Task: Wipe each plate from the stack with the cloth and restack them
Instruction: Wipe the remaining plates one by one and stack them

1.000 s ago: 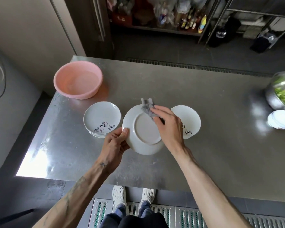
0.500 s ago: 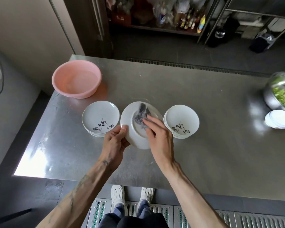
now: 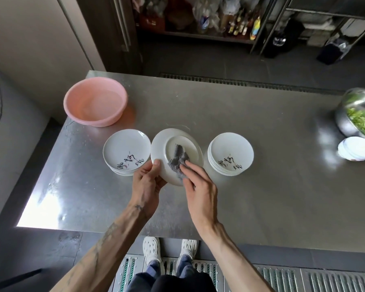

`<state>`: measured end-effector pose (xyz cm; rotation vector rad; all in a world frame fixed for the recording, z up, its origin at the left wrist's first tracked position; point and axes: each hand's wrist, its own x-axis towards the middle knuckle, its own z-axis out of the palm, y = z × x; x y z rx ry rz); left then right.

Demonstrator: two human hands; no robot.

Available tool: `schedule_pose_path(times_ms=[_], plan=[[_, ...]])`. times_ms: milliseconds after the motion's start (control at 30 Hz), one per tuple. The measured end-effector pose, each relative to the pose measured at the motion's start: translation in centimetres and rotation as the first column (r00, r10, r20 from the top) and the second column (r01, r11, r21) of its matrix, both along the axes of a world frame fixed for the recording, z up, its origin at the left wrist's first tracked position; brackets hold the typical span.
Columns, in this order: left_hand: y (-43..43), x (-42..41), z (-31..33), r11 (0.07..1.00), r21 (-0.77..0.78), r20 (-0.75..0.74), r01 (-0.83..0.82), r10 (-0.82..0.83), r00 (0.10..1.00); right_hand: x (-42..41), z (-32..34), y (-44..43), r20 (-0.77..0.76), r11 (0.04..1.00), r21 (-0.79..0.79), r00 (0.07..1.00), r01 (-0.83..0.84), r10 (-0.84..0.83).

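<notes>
A white plate [image 3: 185, 142] is held tilted above the steel table, its underside facing me. My left hand [image 3: 148, 184] grips its lower left rim, thumb on the underside. My right hand [image 3: 195, 184] presses a grey cloth [image 3: 177, 160] against the plate's base with its fingertips. To the left sits a stack of white plates [image 3: 124, 150] with black script on the top one. To the right sits another stack of the same plates [image 3: 230, 154].
A pink basin [image 3: 95, 102] stands at the table's back left. A metal bowl of greens [image 3: 358, 114] and a small pile of white saucers [image 3: 356, 148] sit at the right edge. The table's front edge [image 3: 135, 228] runs just above my feet.
My right hand has slid the cloth from the plate's far rim down toward me across the underside. The right stack, earlier partly hidden behind my hand and the plate, now shows fully.
</notes>
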<state>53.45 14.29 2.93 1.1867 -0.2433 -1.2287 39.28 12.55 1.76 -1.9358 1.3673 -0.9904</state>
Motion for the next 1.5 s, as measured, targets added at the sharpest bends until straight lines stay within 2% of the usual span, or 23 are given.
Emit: schedule_pose_path(times_ms=[33,167,300,400,533,700,867,1067,1167,1333,1500], plan=[[-0.1,-0.1,0.0,1.000,0.003,-0.003,-0.006,0.006,1.000,0.3,0.0,0.3,0.010,1.000,0.003,1.000,0.025,-0.025],[-0.2,-0.4,0.4,0.999,-0.032,-0.023,0.016,-0.017,1.000,0.9,0.1,1.2,0.007,0.996,-0.083,0.999,-0.043,0.044],[-0.6,-0.5,0.5,1.000,-0.009,-0.022,-0.016,0.016,1.000,0.7,0.0,0.5,0.036,0.993,-0.002,0.993,0.114,-0.114],[-0.7,-0.6,0.3,1.000,-0.015,-0.028,-0.001,0.000,1.000,1.8,0.6,1.3,0.015,0.995,-0.075,0.998,0.061,-0.060],[-0.7,-0.7,0.4,0.999,-0.037,-0.030,0.007,-0.008,1.000,1.7,0.7,0.7,0.118,0.992,-0.018,0.985,0.126,-0.123],[-0.6,-0.8,0.4,1.000,-0.023,0.016,0.018,-0.018,1.000,2.5,0.7,1.0,0.086,0.993,-0.072,0.992,0.095,-0.089],[-0.8,-1.0,0.4,1.000,-0.008,0.026,-0.004,0.004,1.000,3.0,0.7,0.9,0.104,0.984,-0.033,0.980,0.176,-0.172],[-0.8,-0.5,0.5,0.999,-0.041,-0.045,-0.017,0.015,0.999,2.5,0.1,0.8,0.101,0.986,-0.084,0.986,0.144,-0.135],[-1.1,-0.3,0.3,0.998,-0.022,-0.057,-0.064,0.063,0.996,1.1,-0.5,0.9,0.146,0.979,-0.033,0.970,0.202,-0.196],[-1.1,-0.2,0.2,0.999,0.007,-0.032,-0.048,0.048,0.998,-0.6,-0.3,-1.9,0.258,0.937,0.109,0.901,0.333,-0.350],[-1.6,-0.3,0.1,0.998,-0.015,-0.066,-0.066,0.065,0.996,0.8,-0.1,0.5,0.151,0.980,-0.026,0.970,0.199,-0.193]])
